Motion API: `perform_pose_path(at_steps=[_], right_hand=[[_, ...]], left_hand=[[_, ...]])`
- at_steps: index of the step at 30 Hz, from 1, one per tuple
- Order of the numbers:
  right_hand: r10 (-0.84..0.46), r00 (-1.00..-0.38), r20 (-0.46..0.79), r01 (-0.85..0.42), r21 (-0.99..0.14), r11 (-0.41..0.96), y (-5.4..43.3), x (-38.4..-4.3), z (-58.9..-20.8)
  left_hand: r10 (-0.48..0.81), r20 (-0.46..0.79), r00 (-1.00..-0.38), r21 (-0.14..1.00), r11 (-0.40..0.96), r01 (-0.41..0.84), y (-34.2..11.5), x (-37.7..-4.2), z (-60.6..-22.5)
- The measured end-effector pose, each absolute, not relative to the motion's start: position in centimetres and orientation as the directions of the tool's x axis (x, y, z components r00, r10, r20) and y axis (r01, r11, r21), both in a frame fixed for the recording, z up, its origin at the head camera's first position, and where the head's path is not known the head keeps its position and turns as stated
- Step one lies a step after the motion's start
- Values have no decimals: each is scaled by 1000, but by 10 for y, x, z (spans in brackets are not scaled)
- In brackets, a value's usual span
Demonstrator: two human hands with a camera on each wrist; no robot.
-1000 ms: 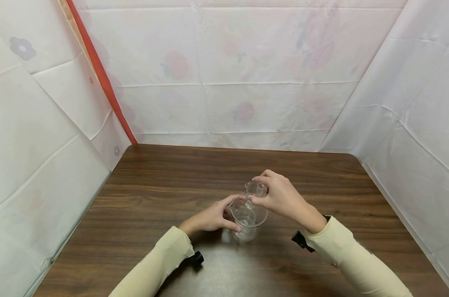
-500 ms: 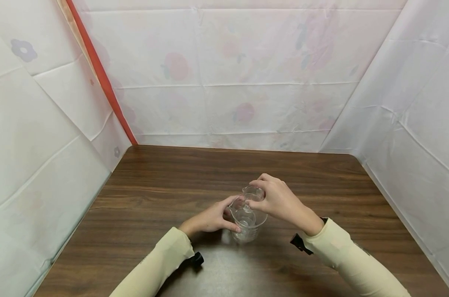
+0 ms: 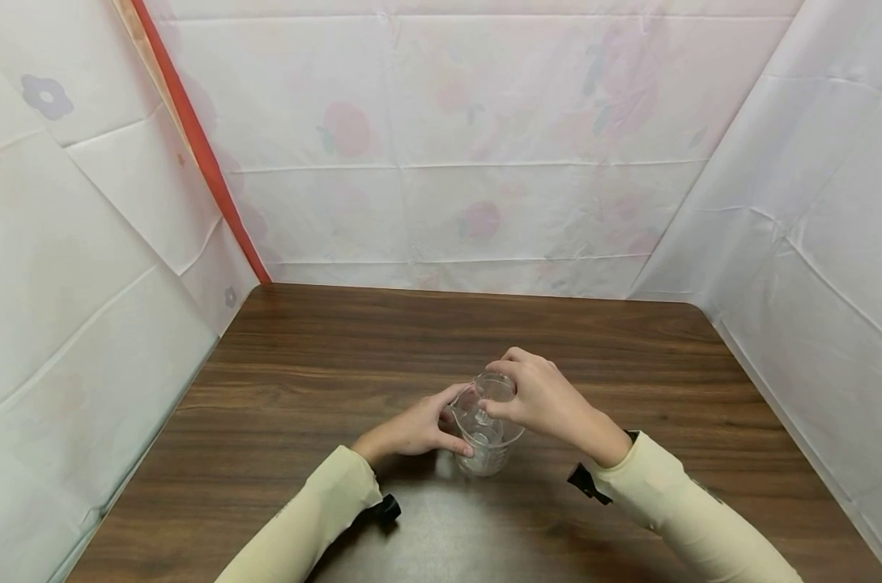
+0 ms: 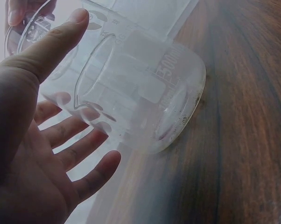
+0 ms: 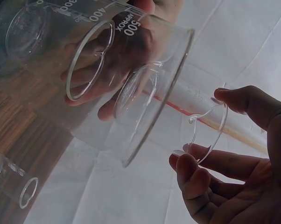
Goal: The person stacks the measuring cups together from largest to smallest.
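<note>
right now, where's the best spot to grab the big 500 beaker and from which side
Take the big beaker by its straight wall, about mid-height, coming from the left side, where the left hand already wraps it. It stands upright on the table. From above, the mouth is taken up by nested glassware and by the small beaker that the right hand pinches.

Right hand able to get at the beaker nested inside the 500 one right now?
Probably not: the right hand already has its grip pinching a small beaker over the large beaker mouth, blocking the nested beaker.
</note>
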State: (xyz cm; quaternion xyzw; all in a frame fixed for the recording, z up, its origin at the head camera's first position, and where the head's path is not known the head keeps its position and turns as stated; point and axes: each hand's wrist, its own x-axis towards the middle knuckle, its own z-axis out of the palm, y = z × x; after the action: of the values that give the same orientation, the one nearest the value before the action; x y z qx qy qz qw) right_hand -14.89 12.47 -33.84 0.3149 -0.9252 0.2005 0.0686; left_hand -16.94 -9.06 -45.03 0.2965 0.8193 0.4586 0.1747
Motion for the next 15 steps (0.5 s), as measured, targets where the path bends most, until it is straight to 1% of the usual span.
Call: perform_pose_path(at_steps=[8,15], right_hand=[[-560,-802,210,-596,-350,723,122,-148,-341],[-564,-797,216,-603,-335,724,121,-148,-344]], left_hand=[[649,-22,-761,862,398,314,-90,-169,-450],[659,10,-752,869,366,333,-90,-170,-451]])
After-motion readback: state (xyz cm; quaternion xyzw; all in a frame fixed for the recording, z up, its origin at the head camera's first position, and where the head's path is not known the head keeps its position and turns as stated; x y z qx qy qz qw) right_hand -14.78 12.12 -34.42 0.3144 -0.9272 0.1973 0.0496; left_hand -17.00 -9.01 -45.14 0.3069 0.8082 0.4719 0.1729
